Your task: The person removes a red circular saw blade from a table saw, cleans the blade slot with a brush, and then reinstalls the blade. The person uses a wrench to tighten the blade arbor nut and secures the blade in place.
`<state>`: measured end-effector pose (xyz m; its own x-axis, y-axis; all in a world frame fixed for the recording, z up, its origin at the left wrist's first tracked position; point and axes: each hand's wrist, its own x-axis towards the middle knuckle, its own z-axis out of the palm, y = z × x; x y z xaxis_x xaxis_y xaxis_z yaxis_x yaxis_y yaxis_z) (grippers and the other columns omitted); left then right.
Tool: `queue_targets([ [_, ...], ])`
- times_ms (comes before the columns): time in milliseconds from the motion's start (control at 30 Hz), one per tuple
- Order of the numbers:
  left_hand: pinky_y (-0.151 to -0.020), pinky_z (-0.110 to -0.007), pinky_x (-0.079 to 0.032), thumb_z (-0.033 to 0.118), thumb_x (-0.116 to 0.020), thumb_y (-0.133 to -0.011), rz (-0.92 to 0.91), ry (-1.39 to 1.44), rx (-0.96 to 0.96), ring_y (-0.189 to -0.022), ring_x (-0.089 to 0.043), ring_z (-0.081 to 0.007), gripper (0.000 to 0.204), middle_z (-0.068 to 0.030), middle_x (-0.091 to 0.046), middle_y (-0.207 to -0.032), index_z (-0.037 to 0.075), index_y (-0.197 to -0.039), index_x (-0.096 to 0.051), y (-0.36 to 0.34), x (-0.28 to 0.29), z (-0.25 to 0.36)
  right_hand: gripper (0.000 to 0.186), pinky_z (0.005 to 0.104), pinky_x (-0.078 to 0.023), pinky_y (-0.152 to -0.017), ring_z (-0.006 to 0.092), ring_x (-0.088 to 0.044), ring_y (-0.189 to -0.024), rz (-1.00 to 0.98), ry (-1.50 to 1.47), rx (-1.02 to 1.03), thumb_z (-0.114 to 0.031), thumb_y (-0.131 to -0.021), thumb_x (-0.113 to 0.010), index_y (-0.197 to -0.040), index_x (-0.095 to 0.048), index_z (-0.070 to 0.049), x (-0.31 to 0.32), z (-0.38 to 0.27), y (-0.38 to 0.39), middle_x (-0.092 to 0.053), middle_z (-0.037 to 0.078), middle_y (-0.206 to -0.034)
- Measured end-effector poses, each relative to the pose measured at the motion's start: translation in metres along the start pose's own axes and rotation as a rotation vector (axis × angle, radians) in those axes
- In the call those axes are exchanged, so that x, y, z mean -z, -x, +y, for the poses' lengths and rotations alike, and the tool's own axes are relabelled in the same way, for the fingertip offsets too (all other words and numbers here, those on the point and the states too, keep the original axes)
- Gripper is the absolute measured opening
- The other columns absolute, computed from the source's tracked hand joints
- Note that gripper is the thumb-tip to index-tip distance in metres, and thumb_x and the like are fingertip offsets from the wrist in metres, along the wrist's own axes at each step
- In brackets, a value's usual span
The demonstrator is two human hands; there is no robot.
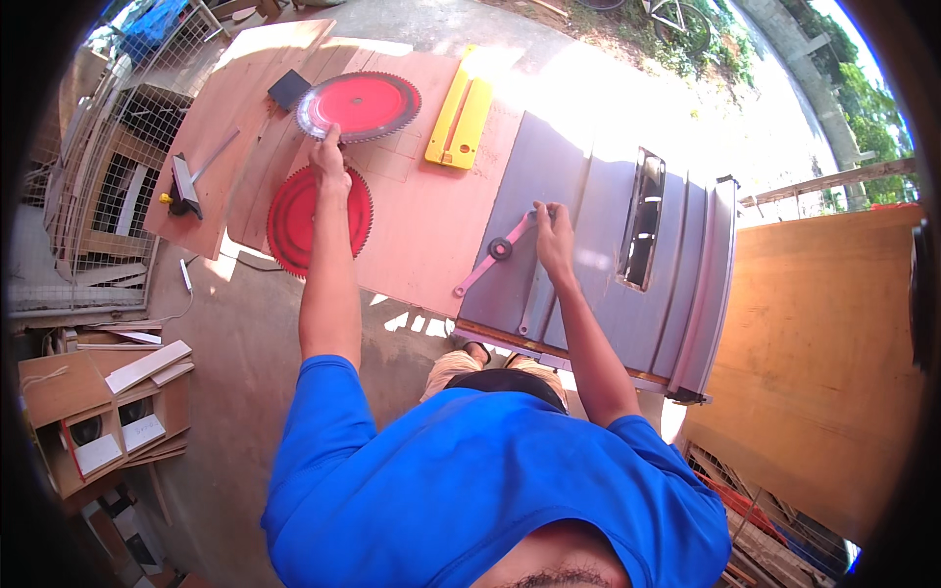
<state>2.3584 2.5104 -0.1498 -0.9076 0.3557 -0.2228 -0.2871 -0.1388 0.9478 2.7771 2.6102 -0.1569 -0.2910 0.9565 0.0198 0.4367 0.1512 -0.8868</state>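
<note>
- While we lean over the bench, our left hand [330, 157] is pinched shut on the lower rim of a round red steel saw blade with grey teeth [359, 105], which lies flat on the reddish plywood sheet [431, 216].
- Our right hand [554, 235] rests on the grey metal saw table [588, 196], fingers curled onto the upper end of a long pink flat wrench [495, 253]; we cannot tell how firmly it grips.
- We judge the blade stiff, fairly heavy for its thinness and sharp all round, so it is best taken by the flat body or centre hole, not the teeth.
- A second red toothed blade [294, 218] lies just below our left wrist, partly overhanging the sheet's edge.
- Beyond the upper blade sit a small black block [288, 88] and a yellow plastic guard piece [459, 120], well apart from our right hand.
- The open blade slot [642, 220] is to the right of our right hand.
</note>
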Motion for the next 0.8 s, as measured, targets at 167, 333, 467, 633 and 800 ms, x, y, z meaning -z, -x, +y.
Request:
queue_targets([
  [167, -0.041, -0.022, -0.033, 0.03, -0.072, -0.097, 0.084, 0.221, 0.21, -0.053, -0.042, -0.0061, 0.024, 0.0019, -0.052, -0.075, 0.011, -0.088, -0.059, 0.011, -0.069, -0.062, 0.03, 0.0431, -0.053, -0.087, 0.0327, -0.068, -0.098, -0.015, 0.093, 0.005, -0.024, -0.105, -0.059, -0.115, -0.062, 0.003, 0.011, 0.004, 0.003, -0.07, 0.021, -0.108],
  [333, -0.041, -0.02, -0.038, 0.033, -0.07, -0.1, -0.152, 0.143, 0.483, -0.054, -0.05, -0.0051, 0.025, -0.0027, -0.064, -0.081, 0.009, -0.095, -0.062, 0.016, -0.052, -0.055, 0.024, 0.0428, -0.053, -0.084, 0.0296, -0.065, -0.098, -0.087, 0.17, 0.18, -0.021, -0.101, -0.066, -0.111, -0.069, 0.0, 0.003, -0.008, 0.019, -0.062, 0.017, -0.109],
  [467, -0.046, -0.017, -0.049, 0.037, -0.07, -0.099, -0.304, 0.057, 0.554, -0.058, -0.056, -0.0023, 0.032, -0.0056, -0.071, -0.088, 0.006, -0.102, -0.067, 0.011, -0.029, -0.036, 0.021, 0.0421, -0.052, -0.087, 0.0277, -0.064, -0.1, -0.168, 0.22, 0.176, -0.02, -0.099, -0.068, -0.11, -0.072, -0.002, -0.001, -0.006, 0.025, -0.061, 0.015, -0.108],
  [633, -0.05, -0.018, -0.046, 0.043, -0.068, -0.099, -0.332, -0.383, 0.338, -0.06, -0.054, -0.0023, 0.041, -0.0035, -0.073, -0.09, 0.003, -0.109, -0.074, 0.063, 0.011, 0.007, 0.021, 0.0408, -0.051, -0.088, 0.027, -0.064, -0.099, -0.269, 0.223, 0.215, -0.018, -0.096, -0.071, -0.11, -0.074, -0.003, 0.001, -0.012, 0.028, -0.062, 0.015, -0.104],
  [800, -0.074, -0.041, -0.053, 0.05, -0.076, -0.09, 0.469, -0.525, -0.268, -0.078, -0.067, -0.0256, 0.052, -0.0111, -0.07, -0.087, -0.001, -0.098, -0.067, 0.106, 0.165, -0.018, 0.021, 0.0409, -0.05, -0.089, 0.0266, -0.064, -0.097, -0.313, 0.216, 0.308, -0.014, -0.091, -0.075, -0.11, -0.073, -0.003, 0.005, -0.02, 0.032, -0.065, 0.012, -0.099],
])
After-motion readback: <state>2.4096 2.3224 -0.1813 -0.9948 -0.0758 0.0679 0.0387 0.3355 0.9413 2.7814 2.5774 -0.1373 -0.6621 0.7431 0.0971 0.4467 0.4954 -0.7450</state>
